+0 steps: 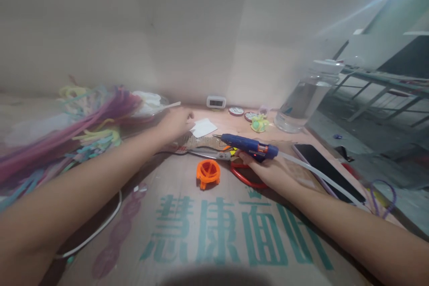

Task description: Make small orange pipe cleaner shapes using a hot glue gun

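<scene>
My right hand is wrapped around the handle of a blue hot glue gun, whose metal tip points left. A small red light glows on the gun, and a long white strip runs from its rear. Red-handled scissors or pliers lie under that hand. My left hand reaches forward beside a white card; its fingers are blurred, and I cannot make out whether they hold anything. A thin white stick shows just behind it. A small orange round frame with short feet stands between my arms.
Colourful pipe cleaners are heaped on the left. At the back stand a small digital clock, round tins and a yellow-green ornament. A water bottle and phone are on the right. A white cable lies at left.
</scene>
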A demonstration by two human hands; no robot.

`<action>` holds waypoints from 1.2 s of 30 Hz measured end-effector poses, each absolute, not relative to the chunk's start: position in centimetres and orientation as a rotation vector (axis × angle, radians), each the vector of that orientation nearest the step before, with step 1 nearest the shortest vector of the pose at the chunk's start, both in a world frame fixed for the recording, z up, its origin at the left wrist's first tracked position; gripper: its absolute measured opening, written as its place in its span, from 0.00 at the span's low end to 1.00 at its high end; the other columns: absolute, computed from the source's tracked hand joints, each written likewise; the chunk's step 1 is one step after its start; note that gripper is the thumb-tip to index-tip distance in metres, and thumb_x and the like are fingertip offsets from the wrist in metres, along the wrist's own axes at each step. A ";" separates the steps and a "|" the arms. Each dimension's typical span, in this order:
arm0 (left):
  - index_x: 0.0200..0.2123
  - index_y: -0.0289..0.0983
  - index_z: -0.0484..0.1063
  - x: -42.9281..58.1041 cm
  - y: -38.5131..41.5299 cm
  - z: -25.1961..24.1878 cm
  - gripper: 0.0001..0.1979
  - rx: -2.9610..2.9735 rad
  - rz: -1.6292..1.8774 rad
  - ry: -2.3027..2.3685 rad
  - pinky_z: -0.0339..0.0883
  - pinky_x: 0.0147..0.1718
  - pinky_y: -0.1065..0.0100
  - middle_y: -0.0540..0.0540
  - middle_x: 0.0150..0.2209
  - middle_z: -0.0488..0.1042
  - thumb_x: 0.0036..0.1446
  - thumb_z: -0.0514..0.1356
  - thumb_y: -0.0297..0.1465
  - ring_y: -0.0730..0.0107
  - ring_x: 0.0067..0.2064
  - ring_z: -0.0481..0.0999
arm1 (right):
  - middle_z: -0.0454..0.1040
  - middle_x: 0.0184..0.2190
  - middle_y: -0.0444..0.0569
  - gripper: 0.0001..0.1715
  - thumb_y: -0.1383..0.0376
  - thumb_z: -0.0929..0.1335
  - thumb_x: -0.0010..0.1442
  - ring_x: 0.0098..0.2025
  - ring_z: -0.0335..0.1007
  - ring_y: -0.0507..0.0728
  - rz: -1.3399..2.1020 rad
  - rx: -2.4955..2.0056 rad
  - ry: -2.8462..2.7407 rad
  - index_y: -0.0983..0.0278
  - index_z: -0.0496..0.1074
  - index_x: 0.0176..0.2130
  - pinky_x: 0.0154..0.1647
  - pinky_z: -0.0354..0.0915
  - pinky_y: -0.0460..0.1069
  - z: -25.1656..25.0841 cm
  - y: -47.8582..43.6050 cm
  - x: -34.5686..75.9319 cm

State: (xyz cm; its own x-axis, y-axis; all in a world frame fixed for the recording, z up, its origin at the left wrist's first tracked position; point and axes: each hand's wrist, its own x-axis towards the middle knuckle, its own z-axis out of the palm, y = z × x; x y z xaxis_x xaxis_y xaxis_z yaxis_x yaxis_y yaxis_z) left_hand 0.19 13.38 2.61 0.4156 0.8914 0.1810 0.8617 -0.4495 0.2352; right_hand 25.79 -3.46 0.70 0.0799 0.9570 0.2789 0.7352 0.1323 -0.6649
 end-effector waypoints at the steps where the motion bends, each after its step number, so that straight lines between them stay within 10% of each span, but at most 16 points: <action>1: 0.47 0.35 0.75 0.3 13.6 2.5 0.16 2.578 0.427 1.559 0.67 0.47 0.64 0.38 0.50 0.77 0.58 0.58 0.34 0.57 0.48 0.77 | 0.84 0.36 0.52 0.18 0.49 0.68 0.62 0.40 0.81 0.67 0.396 -1.657 -1.708 0.59 0.79 0.37 0.42 0.77 0.60 0.8 -3.5 25.7; 8: 0.38 0.37 0.80 1.9 15.2 0.9 0.12 2.611 0.281 1.508 0.69 0.48 0.67 0.43 0.42 0.82 0.54 0.58 0.30 0.59 0.47 0.78 | 0.83 0.37 0.50 0.16 0.52 0.67 0.62 0.41 0.81 0.64 0.394 -1.603 -1.720 0.59 0.77 0.42 0.45 0.76 0.58 1.6 -3.6 25.1; 28: 0.53 0.36 0.78 -1.1 13.7 3.2 0.23 2.675 0.320 1.434 0.68 0.50 0.65 0.40 0.55 0.78 0.58 0.56 0.37 0.56 0.51 0.78 | 0.82 0.42 0.51 0.19 0.50 0.66 0.64 0.48 0.79 0.67 0.547 -1.567 -1.760 0.57 0.79 0.46 0.54 0.74 0.62 1.4 -3.8 25.2; 36: 0.40 0.44 0.82 0.0 11.8 0.9 0.15 2.667 0.340 1.157 0.67 0.41 0.66 0.45 0.40 0.83 0.56 0.60 0.43 0.59 0.41 0.79 | 0.82 0.40 0.49 0.16 0.54 0.67 0.63 0.45 0.79 0.65 0.525 -1.654 -1.736 0.57 0.78 0.45 0.51 0.76 0.59 2.2 -4.1 24.6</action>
State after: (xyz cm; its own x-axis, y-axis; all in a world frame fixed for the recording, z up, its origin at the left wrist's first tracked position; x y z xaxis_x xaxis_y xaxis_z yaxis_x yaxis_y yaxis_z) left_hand 0.02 11.82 0.86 0.6644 0.7368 0.1250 0.6873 -0.6681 0.2851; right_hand 24.64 -4.08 2.21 0.0320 0.9806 0.1932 0.7093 0.1140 -0.6957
